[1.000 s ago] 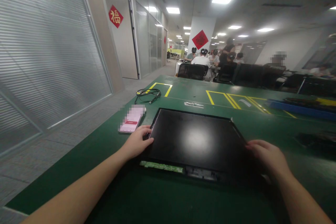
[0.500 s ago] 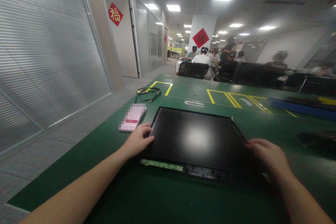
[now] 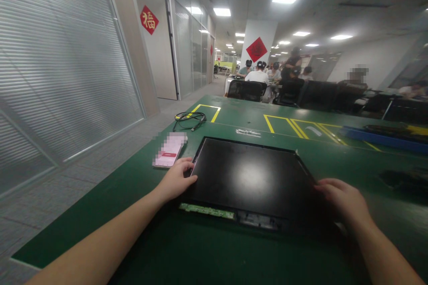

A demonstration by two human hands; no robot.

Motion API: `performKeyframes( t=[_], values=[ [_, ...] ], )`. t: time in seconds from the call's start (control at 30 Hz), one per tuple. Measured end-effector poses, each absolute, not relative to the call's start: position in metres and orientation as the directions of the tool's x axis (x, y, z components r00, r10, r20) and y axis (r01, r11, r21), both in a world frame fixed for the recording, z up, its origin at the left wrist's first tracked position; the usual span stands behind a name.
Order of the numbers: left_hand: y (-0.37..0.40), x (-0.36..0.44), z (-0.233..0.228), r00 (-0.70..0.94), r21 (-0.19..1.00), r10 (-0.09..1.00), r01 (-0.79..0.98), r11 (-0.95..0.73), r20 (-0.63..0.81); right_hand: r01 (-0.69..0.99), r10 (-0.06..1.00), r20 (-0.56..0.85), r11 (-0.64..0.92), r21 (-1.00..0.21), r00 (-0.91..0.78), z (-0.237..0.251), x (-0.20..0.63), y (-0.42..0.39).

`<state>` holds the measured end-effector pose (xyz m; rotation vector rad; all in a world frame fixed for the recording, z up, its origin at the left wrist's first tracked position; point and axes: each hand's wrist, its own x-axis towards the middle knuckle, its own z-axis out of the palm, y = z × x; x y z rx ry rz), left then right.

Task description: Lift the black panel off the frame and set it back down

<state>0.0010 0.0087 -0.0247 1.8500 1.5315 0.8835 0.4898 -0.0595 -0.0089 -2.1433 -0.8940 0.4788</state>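
Note:
A black flat display panel lies on the green table, with a green circuit strip along its near edge. My left hand grips the panel's left edge near the front corner. On the right edge, my right hand holds the panel, fingers curled over it. A phone with a pink screen lies just left of the panel, close to my left hand.
A coiled black cable lies farther back on the left. Yellow tape boxes mark the table. A blue tray sits at the far right, a dark object near it. Several people sit at desks beyond the table.
Both hands stay on the panel's edges. Only the view has shifted slightly; the panel has not visibly moved.

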Motion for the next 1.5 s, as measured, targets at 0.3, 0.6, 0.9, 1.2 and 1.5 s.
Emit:
performKeyframes(
  t=[0.3, 0.6, 0.9, 1.2, 1.5],
  values=[
    [0.009, -0.001, -0.028, 0.116, 0.765, 0.984, 0.619, -0.177, 0.134, 0.438, 0.741, -0.056, -0.455, -0.775, 0.67, -0.011, 0.493, -0.06],
    [0.009, -0.002, -0.026, 0.14, 0.738, 0.978, 0.642, -0.206, 0.151, 0.448, 0.736, -0.051, -0.463, -0.765, 0.675, -0.014, 0.495, -0.057],
    [0.002, -0.005, -0.006, 0.311, 0.662, 0.928, 0.654, -0.366, 0.206, 0.465, 0.737, -0.049, -0.476, -0.746, 0.674, -0.009, 0.49, -0.059],
    [-0.006, -0.012, 0.014, 0.532, 0.615, 0.842, 0.634, -0.468, 0.092, 0.64, 0.782, 0.13, -0.389, -0.662, 0.609, -0.007, 0.482, -0.059],
    [-0.009, -0.015, 0.021, 0.61, 0.609, 0.792, 0.633, -0.479, -0.011, 0.724, 0.93, 0.097, -0.206, -0.659, 0.353, -0.017, 0.474, -0.059]
  ],
)
